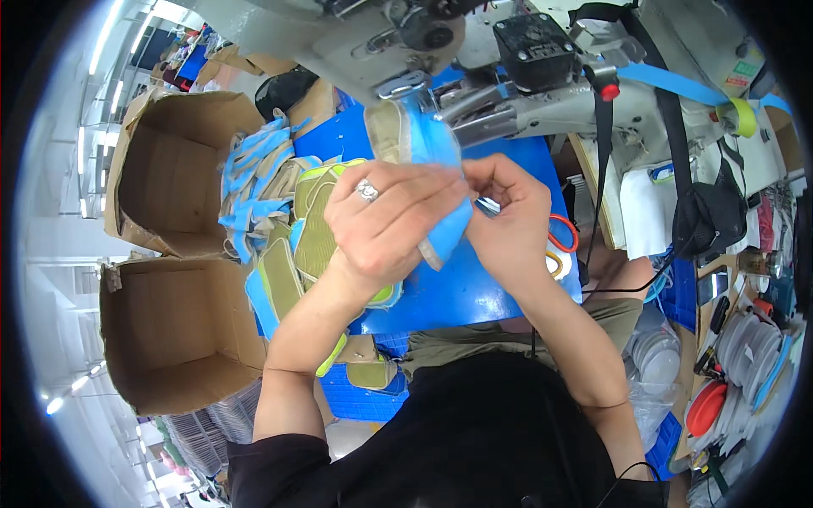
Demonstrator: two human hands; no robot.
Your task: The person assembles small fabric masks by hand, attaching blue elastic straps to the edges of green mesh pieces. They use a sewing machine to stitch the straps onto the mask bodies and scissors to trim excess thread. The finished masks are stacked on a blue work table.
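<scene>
One blue cloth (434,140) is pinched in the left hand (381,218) at the sewing machine (326,46), a small metal tool (487,206) in the right hand (513,218); cloth could be nicked if the tool slips.

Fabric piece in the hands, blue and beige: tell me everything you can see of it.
The fabric piece looks like soft cloth: bright blue over most of its visible surface, with a beige panel and paler edging at the upper left. It is bent and raised over the blue table, its upper end close under the machine; contact there is unclear. The left hand covers and grips its middle. The right hand, holding something small and shiny, is at its right edge. The lower end sticks out below the fingers.
</scene>
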